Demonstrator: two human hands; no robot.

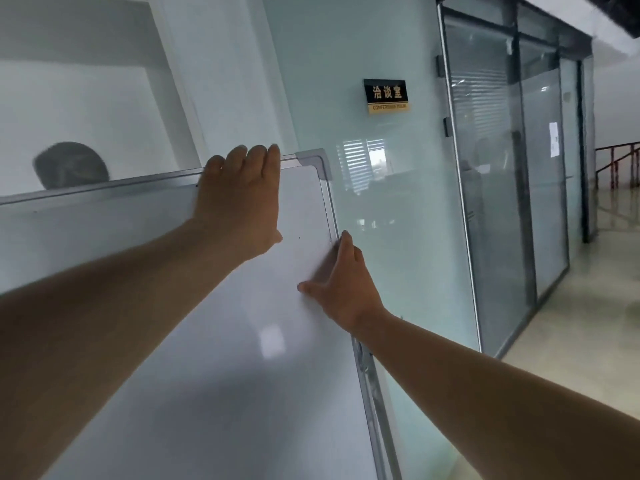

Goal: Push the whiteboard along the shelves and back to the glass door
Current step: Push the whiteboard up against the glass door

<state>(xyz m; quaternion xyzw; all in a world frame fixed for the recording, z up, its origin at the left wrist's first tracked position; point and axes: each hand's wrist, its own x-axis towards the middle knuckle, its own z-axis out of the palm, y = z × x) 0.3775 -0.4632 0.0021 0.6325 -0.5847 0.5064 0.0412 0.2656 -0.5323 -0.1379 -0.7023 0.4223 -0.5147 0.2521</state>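
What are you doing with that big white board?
A person is holding a large white whiteboard with a silver metal frame with both bare hands. The left hand is hooked over the top edge near the grey plastic corner piece, and the right hand grips the right side edge. The board stands beside a pale frosted glass wall carrying a black and gold room sign, with clear glass doors further along.

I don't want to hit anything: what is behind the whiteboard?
Above the whiteboard top edge, a dark rounded shape and white wall show; frosted glass wall lies beyond its right edge. Anything lower is covered.
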